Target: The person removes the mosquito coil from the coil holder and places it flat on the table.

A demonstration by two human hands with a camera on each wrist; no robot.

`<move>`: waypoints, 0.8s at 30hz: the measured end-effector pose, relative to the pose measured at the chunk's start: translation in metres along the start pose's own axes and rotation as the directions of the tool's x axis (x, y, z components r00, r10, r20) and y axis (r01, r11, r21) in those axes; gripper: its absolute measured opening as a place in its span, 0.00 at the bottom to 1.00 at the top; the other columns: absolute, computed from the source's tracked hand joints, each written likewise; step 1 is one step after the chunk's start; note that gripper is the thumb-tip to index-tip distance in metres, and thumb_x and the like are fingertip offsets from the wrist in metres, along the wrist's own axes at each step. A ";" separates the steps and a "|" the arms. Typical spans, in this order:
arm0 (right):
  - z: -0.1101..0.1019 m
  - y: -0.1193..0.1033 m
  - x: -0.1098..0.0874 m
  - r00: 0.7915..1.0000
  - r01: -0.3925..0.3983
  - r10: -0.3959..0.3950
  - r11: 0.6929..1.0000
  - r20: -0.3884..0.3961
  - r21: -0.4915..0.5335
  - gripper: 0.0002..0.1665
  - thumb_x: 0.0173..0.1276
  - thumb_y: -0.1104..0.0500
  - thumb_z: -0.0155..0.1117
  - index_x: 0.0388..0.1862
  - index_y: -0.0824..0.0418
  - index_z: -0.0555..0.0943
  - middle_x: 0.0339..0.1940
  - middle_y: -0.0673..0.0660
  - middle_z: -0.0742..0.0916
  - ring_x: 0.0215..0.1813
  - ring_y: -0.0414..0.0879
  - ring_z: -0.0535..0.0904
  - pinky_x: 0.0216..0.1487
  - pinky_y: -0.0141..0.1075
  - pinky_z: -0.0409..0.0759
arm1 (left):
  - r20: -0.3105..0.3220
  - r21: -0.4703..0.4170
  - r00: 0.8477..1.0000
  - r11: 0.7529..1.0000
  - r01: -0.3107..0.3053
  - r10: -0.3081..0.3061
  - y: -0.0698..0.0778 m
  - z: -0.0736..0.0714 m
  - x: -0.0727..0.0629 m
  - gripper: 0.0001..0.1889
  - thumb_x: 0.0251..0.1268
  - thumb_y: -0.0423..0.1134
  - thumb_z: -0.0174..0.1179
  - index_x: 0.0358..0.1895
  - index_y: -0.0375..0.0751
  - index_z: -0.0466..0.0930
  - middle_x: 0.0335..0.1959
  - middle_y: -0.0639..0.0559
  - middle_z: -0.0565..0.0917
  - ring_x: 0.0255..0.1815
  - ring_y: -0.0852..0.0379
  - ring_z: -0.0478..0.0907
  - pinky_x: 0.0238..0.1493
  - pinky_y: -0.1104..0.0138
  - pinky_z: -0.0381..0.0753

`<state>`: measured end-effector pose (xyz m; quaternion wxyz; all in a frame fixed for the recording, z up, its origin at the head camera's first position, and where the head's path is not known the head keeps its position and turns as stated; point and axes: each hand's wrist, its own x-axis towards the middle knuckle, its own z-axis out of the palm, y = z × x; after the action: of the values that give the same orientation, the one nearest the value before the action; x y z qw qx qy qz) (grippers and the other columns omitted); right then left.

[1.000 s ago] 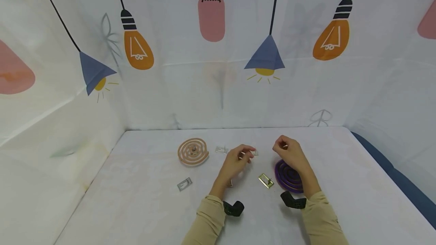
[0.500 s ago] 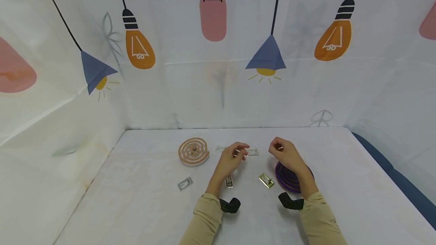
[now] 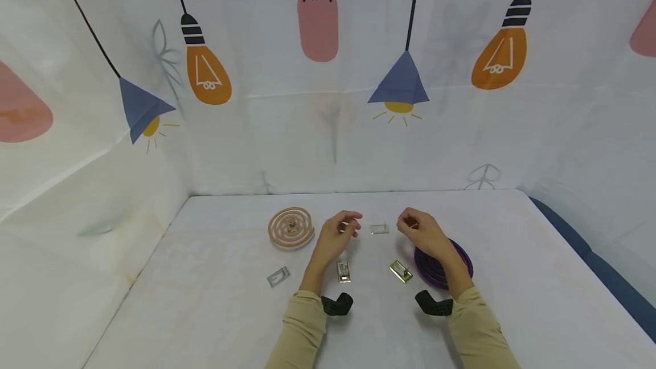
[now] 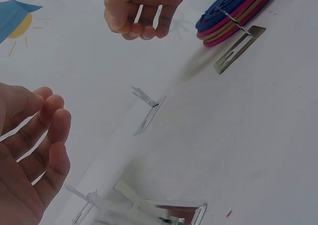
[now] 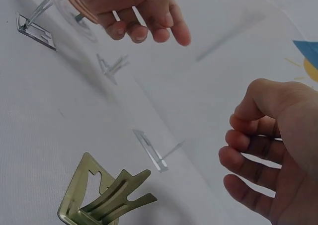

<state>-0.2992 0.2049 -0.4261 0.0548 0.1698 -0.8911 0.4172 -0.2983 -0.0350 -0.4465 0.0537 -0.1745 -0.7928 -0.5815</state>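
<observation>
My left hand (image 3: 332, 239) is raised over the middle of the table, fingers loosely bent and nothing between them. My right hand (image 3: 425, 236) hovers beside it, thumb near the curled forefinger, with no object showing in it. Below the right forearm lies a stack of spiral mosquito coils (image 4: 233, 16), purple from above, with blue, pink and tan layers at its side. A gold metal coil stand (image 3: 401, 271) with a raised prong lies left of the stack. A silver coil stand (image 3: 344, 271) lies by the left wrist, and another coil stand (image 3: 379, 229) lies between the hands, farther back.
A tan mosquito coil (image 3: 282, 238) lies at the back left, with a small metal piece at its centre. Another silver stand (image 3: 278, 277) lies in front of it. A white printed cloth (image 3: 328, 141) hangs behind the table (image 3: 215, 300).
My left hand has moved left, uncovering the silver stand by its wrist and the one at the back. My right hand has shifted slightly left. The coils and stands stay in place.
</observation>
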 end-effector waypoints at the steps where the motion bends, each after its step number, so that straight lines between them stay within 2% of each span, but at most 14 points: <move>1: 0.001 -0.001 0.001 1.000 0.001 -0.001 1.000 0.004 0.003 0.07 0.67 0.60 0.56 0.34 0.62 0.79 0.32 0.52 0.83 0.36 0.41 0.77 0.45 0.38 0.77 | -0.006 -0.003 1.000 1.000 -0.003 0.003 -0.001 -0.002 0.000 0.11 0.69 0.36 0.53 0.50 0.40 0.80 0.35 0.40 0.84 0.31 0.53 0.83 0.26 0.74 0.73; 3: 0.002 -0.002 0.001 1.000 0.009 -0.009 1.000 0.011 0.007 0.07 0.67 0.60 0.56 0.35 0.63 0.79 0.32 0.52 0.83 0.36 0.41 0.77 0.44 0.38 0.77 | -0.020 -0.012 1.000 1.000 -0.009 0.009 -0.002 -0.005 0.000 0.11 0.69 0.35 0.54 0.50 0.39 0.80 0.35 0.39 0.84 0.31 0.54 0.83 0.27 0.74 0.74; 7: 0.007 -0.004 0.003 0.999 0.022 -0.022 1.000 0.030 0.021 0.05 0.67 0.60 0.56 0.34 0.60 0.79 0.31 0.51 0.83 0.35 0.39 0.77 0.43 0.35 0.77 | -0.054 -0.011 0.998 1.000 0.019 -0.020 -0.004 -0.013 -0.001 0.11 0.68 0.35 0.54 0.49 0.39 0.80 0.34 0.40 0.85 0.30 0.57 0.82 0.26 0.74 0.74; 11: 0.012 -0.008 0.003 0.998 0.037 -0.039 0.999 0.048 0.038 0.06 0.68 0.60 0.56 0.34 0.61 0.79 0.30 0.52 0.83 0.35 0.38 0.77 0.41 0.34 0.76 | -0.065 -0.030 0.997 0.999 0.035 -0.037 -0.005 -0.021 -0.003 0.11 0.68 0.33 0.54 0.49 0.36 0.80 0.35 0.36 0.84 0.31 0.48 0.83 0.26 0.75 0.72; 16: 0.018 -0.016 0.003 0.996 0.045 -0.050 0.997 0.075 0.062 0.09 0.69 0.58 0.56 0.36 0.63 0.79 0.33 0.56 0.84 0.36 0.39 0.77 0.42 0.34 0.76 | -0.067 -0.058 0.997 0.998 0.034 -0.038 0.014 -0.033 -0.009 0.11 0.67 0.29 0.53 0.49 0.29 0.78 0.36 0.28 0.82 0.34 0.37 0.82 0.25 0.76 0.70; 19: 0.021 -0.020 0.003 0.995 0.051 -0.056 0.997 0.084 0.061 0.09 0.69 0.58 0.56 0.36 0.62 0.79 0.33 0.55 0.84 0.37 0.39 0.77 0.42 0.33 0.76 | -0.054 -0.046 0.998 0.998 0.038 -0.041 0.027 -0.041 -0.013 0.12 0.67 0.28 0.52 0.50 0.27 0.77 0.37 0.27 0.81 0.34 0.36 0.81 0.26 0.76 0.71; 24: 0.025 -0.024 0.003 0.994 0.059 -0.064 0.997 0.089 0.057 0.07 0.68 0.57 0.57 0.36 0.60 0.79 0.33 0.54 0.85 0.36 0.38 0.77 0.41 0.32 0.76 | -0.043 -0.017 0.998 0.999 0.044 -0.045 0.036 -0.049 -0.016 0.12 0.67 0.29 0.52 0.50 0.27 0.77 0.38 0.27 0.81 0.35 0.36 0.81 0.27 0.76 0.70</move>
<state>-0.2927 0.1706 -0.4244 0.0226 0.2172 -0.8754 0.4311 -0.2773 -0.0750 -0.4035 0.0565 -0.1448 -0.7905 -0.5924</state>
